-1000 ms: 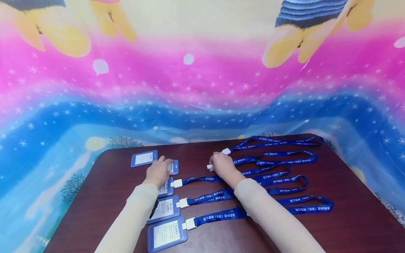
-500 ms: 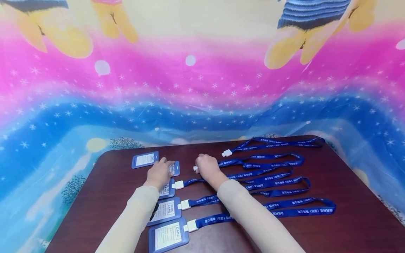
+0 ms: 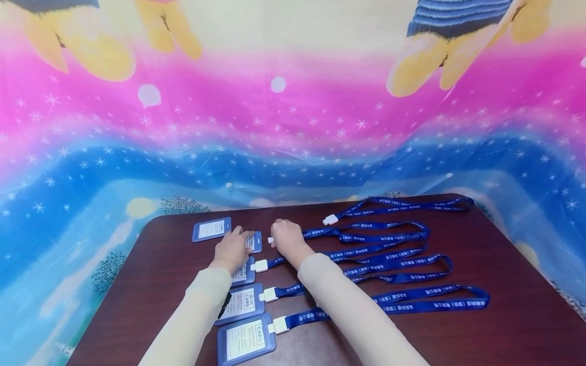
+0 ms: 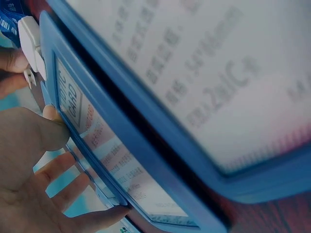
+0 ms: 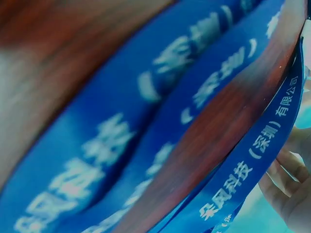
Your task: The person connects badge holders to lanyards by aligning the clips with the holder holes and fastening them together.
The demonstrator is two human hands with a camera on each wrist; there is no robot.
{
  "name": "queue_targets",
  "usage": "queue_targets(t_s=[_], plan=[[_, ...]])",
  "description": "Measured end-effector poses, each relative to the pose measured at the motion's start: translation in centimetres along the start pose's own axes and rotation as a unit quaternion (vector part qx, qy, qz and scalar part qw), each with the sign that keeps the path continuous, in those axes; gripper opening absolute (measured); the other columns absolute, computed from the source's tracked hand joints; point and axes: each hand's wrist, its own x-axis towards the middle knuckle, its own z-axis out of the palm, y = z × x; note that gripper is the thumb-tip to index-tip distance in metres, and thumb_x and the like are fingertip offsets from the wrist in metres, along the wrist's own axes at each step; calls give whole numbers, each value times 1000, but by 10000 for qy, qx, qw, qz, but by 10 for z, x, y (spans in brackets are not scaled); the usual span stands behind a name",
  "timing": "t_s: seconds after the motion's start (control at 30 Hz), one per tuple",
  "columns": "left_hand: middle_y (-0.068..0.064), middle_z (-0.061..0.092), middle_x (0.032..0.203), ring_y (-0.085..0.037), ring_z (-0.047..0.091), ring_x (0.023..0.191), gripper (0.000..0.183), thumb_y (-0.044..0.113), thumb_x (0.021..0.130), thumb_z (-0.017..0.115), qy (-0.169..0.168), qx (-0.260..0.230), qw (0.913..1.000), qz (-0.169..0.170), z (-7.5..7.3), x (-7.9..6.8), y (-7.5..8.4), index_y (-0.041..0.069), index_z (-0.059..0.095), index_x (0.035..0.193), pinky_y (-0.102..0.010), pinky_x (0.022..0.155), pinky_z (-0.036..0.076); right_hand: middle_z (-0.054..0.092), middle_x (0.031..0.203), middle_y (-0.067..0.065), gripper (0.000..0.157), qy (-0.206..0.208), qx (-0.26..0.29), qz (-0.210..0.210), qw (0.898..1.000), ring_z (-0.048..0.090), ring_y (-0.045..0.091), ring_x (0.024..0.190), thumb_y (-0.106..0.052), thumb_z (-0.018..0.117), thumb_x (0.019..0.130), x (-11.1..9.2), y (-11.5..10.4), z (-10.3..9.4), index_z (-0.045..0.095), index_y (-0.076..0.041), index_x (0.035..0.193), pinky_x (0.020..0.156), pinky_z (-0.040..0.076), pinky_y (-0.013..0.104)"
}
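My left hand [image 3: 230, 249] lies across a small blue badge holder [image 3: 257, 242], gripping it at its edges near the slotted end; the hand covers most of it. Just right of it, my right hand [image 3: 288, 239] pinches a blue lanyard [image 3: 315, 233] by its white clip [image 3: 270, 240]. A narrow gap separates that clip from the slot. In the left wrist view, the right hand's fingertips [image 4: 13, 62] hold the white clip tip [image 4: 30, 77]. Blue strap with white lettering [image 5: 262, 141] trails past the right hand in the right wrist view.
Nearer me lie several badge holders [image 3: 246, 338] joined to lanyards by white clips [image 3: 280, 324]. One loose badge holder [image 3: 212, 230] is at the back left, and one loose lanyard [image 3: 407, 206] at the back right. A printed curtain [image 3: 293, 127] hangs behind the brown table [image 3: 467, 335].
My right hand has moved left, pulling the lanyard's clip toward the badge holder under my left hand. The left hand stays in place.
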Motion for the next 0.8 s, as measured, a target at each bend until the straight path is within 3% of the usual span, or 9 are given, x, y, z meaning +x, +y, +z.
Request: queue_targets(t_s=[0.8], plan=[[-15, 55, 127, -38, 53, 118, 46, 18, 91, 73, 49, 87, 9999, 104, -5, -2, 4, 13, 61, 136, -58, 88, 51, 63, 94, -1, 13, -342, -25, -98, 9994, 64, 14, 86, -31, 80, 85, 20, -20, 4, 77, -19, 91, 74, 57, 33]])
